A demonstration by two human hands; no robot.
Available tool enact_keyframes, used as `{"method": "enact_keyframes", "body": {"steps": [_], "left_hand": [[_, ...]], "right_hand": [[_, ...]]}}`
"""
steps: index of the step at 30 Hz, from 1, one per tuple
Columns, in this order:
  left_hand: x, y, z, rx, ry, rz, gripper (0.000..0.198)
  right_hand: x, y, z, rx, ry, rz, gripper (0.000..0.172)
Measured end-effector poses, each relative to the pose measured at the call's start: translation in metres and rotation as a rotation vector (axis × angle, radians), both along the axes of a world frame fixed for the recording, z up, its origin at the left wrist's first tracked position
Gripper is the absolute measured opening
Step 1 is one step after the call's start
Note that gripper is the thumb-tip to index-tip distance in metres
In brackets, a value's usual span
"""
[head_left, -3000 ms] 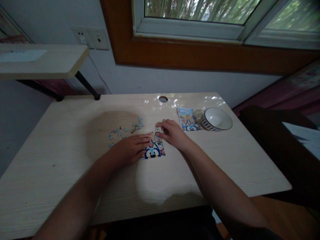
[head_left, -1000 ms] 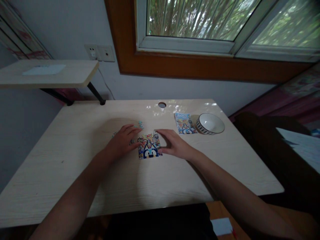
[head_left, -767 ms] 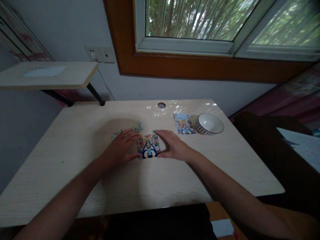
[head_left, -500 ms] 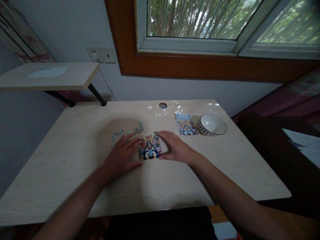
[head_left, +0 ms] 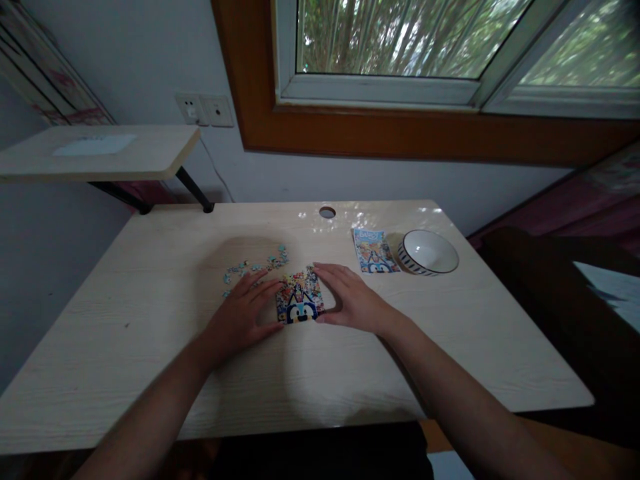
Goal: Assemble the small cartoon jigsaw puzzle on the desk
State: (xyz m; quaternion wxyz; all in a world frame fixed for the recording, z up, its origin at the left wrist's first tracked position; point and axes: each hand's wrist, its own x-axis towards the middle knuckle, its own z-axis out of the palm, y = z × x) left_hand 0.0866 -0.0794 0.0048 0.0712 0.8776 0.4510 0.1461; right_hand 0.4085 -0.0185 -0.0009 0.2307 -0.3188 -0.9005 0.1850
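A partly joined jigsaw puzzle (head_left: 301, 303) lies flat on the desk, a blue cartoon dog's face at its lower middle and a crowd of small coloured figures around it. My left hand (head_left: 243, 310) grips its left side, thumb at the lower left corner and fingertips along the upper left. On the opposite side, my right hand (head_left: 357, 300) curves round the edge, fingertips at the upper right corner and thumb at the lower right. Several loose puzzle pieces (head_left: 277, 259) are scattered behind my left hand, which partly hides them.
A printed picture sheet (head_left: 375, 251) with the same dog lies at the back right of the desk (head_left: 150, 347). Beside it stands a white bowl (head_left: 429, 252) with a striped outside. A raised shelf (head_left: 150, 150) overhangs the back left, and a round hole (head_left: 327, 212) pierces the desk's rear.
The view has shifted very slightly. Both hands keep the same hold at the puzzle's sides, and the loose pieces, sheet and bowl stay where they were.
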Motion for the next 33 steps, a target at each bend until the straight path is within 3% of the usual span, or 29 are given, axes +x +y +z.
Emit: {"method": "enact_keyframes", "body": {"steps": [14, 22, 28, 33], "left_hand": [[0.0038, -0.0014, 0.0082, -0.064, 0.007, 0.009, 0.072], [0.0026, -0.0014, 0.0060, -0.055, 0.015, 0.001, 0.072], [0.0030, -0.0008, 0.0063, -0.032, 0.015, -0.013, 0.073], [0.0046, -0.0023, 0.0083, 0.003, 0.044, -0.041, 0.064]], "right_hand": [[-0.0008, 0.0000, 0.0004, 0.002, -0.040, 0.004, 0.099], [0.0018, 0.0010, -0.0032, 0.040, -0.071, 0.010, 0.097], [0.0033, 0.0013, -0.0060, 0.084, -0.076, 0.030, 0.085], [0.0044, 0.0017, -0.0068, 0.089, -0.076, 0.044, 0.085]]}}
